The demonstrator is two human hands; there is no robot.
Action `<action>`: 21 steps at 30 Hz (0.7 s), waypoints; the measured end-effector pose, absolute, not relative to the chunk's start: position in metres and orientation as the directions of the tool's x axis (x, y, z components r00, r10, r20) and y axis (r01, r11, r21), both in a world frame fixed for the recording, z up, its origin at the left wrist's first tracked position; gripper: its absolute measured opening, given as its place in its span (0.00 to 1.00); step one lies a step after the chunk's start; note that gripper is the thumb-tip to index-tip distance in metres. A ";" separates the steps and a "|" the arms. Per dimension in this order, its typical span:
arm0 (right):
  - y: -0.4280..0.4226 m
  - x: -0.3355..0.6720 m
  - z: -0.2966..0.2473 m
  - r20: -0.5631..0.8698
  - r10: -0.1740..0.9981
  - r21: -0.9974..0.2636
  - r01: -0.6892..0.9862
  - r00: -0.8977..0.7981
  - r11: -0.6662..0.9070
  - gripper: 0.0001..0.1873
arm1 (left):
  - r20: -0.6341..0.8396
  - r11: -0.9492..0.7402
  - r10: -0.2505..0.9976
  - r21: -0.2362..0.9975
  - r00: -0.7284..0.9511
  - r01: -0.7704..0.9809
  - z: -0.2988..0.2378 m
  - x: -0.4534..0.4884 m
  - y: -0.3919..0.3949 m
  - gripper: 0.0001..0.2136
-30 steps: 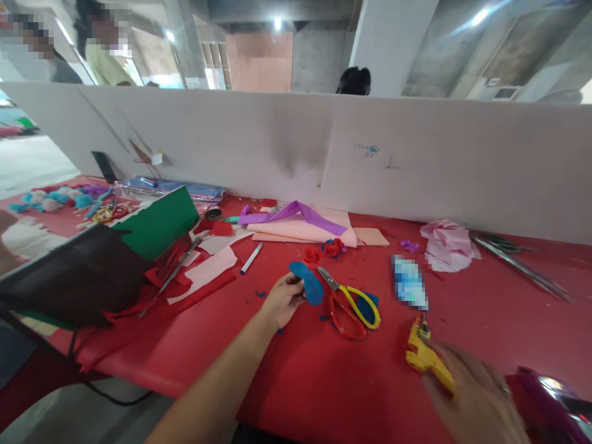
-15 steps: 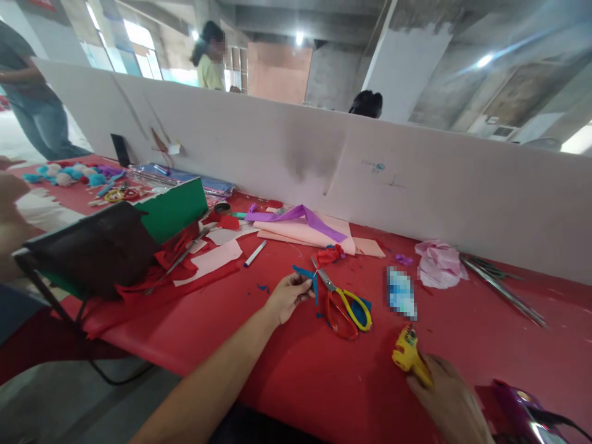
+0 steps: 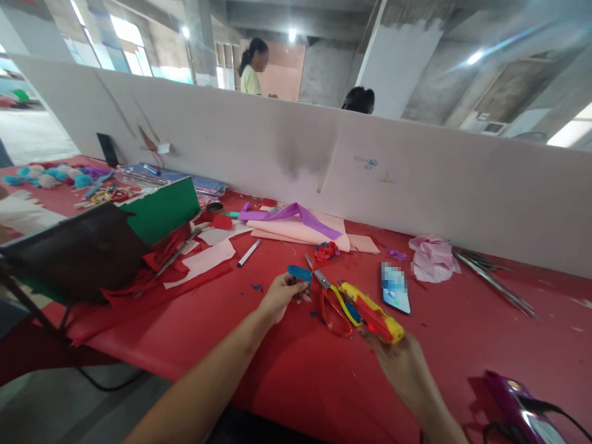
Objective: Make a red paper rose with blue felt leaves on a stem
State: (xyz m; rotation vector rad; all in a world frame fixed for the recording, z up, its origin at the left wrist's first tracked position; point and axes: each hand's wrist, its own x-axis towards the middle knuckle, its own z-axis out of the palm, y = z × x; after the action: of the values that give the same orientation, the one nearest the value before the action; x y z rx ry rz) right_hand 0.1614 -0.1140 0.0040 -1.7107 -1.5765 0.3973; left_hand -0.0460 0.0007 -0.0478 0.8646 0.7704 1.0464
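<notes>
Between the fingers of my left hand (image 3: 282,296) is a small blue piece (image 3: 298,272), paper or cloth, pinched above the table. My right hand (image 3: 400,354) is wrapped round a yellow and red glue gun (image 3: 372,313), whose front end points toward the left hand. Scissors (image 3: 322,280) with one red and one yellow handle lie between the two hands, partly covered by the glue gun. Just beyond the scissors' tips sits a crumpled red flower-like piece (image 3: 326,250).
A phone (image 3: 396,290) lies right of the glue gun. Pink crumpled paper (image 3: 433,258) and metal rods (image 3: 497,283) are farther right. A purple device (image 3: 522,404) with a cord is near the front. Pink sheets (image 3: 296,231) and a marker (image 3: 249,253) lie behind. A white partition (image 3: 222,148) stands at the back.
My right hand has lifted the glue gun and brought it left, over the scissors. The blue piece has turned to show a broader face. Beyond the partition, a person has moved right.
</notes>
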 end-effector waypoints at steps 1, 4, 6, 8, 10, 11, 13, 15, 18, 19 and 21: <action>-0.109 0.153 0.003 0.264 0.949 -0.721 0.689 0.170 0.077 0.18 | -0.125 0.244 0.943 0.889 0.308 -0.387 -0.048 -0.046 0.001 0.12; -0.095 0.135 -0.001 0.265 0.952 -0.771 0.627 0.153 0.114 0.22 | -0.128 0.233 0.947 0.905 0.295 -0.356 -0.048 -0.044 0.000 0.12; -0.089 0.128 -0.004 0.233 0.960 -0.798 0.594 0.156 0.097 0.22 | -0.125 0.228 0.948 0.909 0.294 -0.348 -0.047 -0.044 -0.001 0.11; -0.086 0.124 -0.008 0.205 0.966 -0.810 0.581 0.155 0.078 0.20 | -0.129 0.229 0.947 0.913 0.294 -0.338 -0.046 -0.044 -0.001 0.11; -0.083 0.123 -0.012 0.199 0.966 -0.816 0.574 0.167 0.069 0.19 | -0.137 0.233 0.947 0.917 0.292 -0.325 -0.045 -0.044 -0.001 0.10; -0.082 0.123 -0.014 0.198 0.965 -0.819 0.569 0.171 0.067 0.19 | -0.142 0.235 0.947 0.918 0.290 -0.319 -0.045 -0.044 -0.002 0.09; -0.080 0.123 -0.018 0.190 0.965 -0.831 0.552 0.182 0.060 0.19 | -0.151 0.242 0.946 0.919 0.289 -0.312 -0.044 -0.043 -0.002 0.09; -0.078 0.123 -0.021 0.181 0.965 -0.841 0.539 0.190 0.052 0.19 | -0.152 0.244 0.944 0.918 0.292 -0.312 -0.044 -0.043 -0.002 0.08; -0.078 0.123 -0.023 0.164 0.964 -0.856 0.516 0.211 0.033 0.20 | -0.146 0.241 0.943 0.920 0.299 -0.310 -0.044 -0.043 -0.002 0.08; -0.079 0.123 -0.023 0.154 0.964 -0.864 0.503 0.215 0.025 0.21 | -0.146 0.241 0.943 0.920 0.299 -0.309 -0.043 -0.043 -0.002 0.08; -0.080 0.123 -0.022 0.144 0.965 -0.874 0.485 0.220 0.020 0.23 | -0.151 0.246 0.941 0.919 0.302 -0.308 -0.044 -0.043 -0.002 0.08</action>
State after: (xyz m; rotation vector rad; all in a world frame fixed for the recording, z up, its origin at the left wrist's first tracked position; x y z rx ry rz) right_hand 0.1230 -0.0800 -0.0216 -1.6014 -1.3956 0.6768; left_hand -0.0428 -0.0015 -0.0436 0.9293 0.8507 1.0091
